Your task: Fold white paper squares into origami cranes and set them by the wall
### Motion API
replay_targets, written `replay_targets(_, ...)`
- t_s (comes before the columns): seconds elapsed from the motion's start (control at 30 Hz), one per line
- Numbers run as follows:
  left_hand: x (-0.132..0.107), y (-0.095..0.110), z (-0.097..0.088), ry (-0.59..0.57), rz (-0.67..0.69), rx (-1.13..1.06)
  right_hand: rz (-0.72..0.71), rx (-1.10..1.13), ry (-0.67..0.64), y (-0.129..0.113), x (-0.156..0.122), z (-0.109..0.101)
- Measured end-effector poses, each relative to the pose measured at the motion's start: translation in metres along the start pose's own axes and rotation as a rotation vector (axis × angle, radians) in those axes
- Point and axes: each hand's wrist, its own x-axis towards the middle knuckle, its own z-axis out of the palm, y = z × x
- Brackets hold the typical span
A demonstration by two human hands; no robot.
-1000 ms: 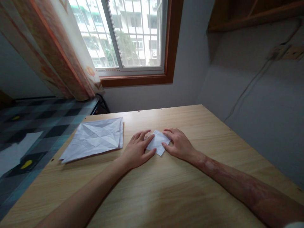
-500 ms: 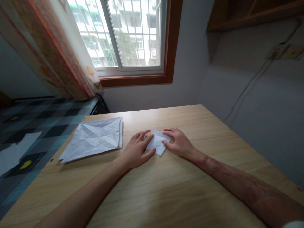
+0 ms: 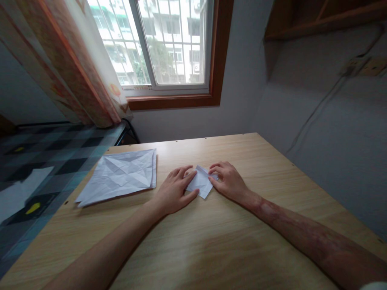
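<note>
A small folded square of white paper (image 3: 200, 183) lies on the wooden table (image 3: 211, 241), one corner pointing toward me. My left hand (image 3: 173, 188) rests on its left side, fingers spread, with the index finger and thumb touching the paper. At the right corner, my right hand (image 3: 227, 181) has its thumb and fingertips closed on the paper's edge, which looks slightly raised there. Left of my hands lies a larger creased, folded sheet of white paper (image 3: 121, 173).
To the left stands a bed with a checked cover (image 3: 75, 145), with a loose white sheet (image 3: 27, 189) on it. Beyond the table are a barred window (image 3: 175, 44) and a curtain (image 3: 72, 60). A shelf (image 3: 326, 24) and a cable (image 3: 314, 112) are on the right wall.
My right thumb and fingertips have moved slightly to the right and drawn closer together on the paper's right corner. My left hand has stayed in place.
</note>
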Motion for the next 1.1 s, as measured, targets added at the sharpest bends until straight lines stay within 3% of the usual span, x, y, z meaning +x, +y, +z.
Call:
replay_targets(0.4,0.003,0.006,-0.006,0.02,0.041,-0.018,0.137,0.178,0.025,0.002,0.004,-0.001)
replay_targets(0.73,0.004,0.002,-0.005,0.004,0.062,0.025,0.045,0.378,-0.05,-0.002,0.012,-0.002)
replay_targets(0.87,0.004,0.001,-0.004,0.046,0.052,0.033,-0.085,0.366,-0.13,-0.004,0.012,-0.001)
replay_targets(1.0,0.004,-0.002,-0.002,0.08,0.052,0.008,-0.305,0.192,-0.237,-0.01,0.008,-0.002)
replay_targets(1.1,0.004,-0.004,0.001,0.105,0.065,-0.046,-0.384,0.096,-0.266,-0.016,0.006,-0.003)
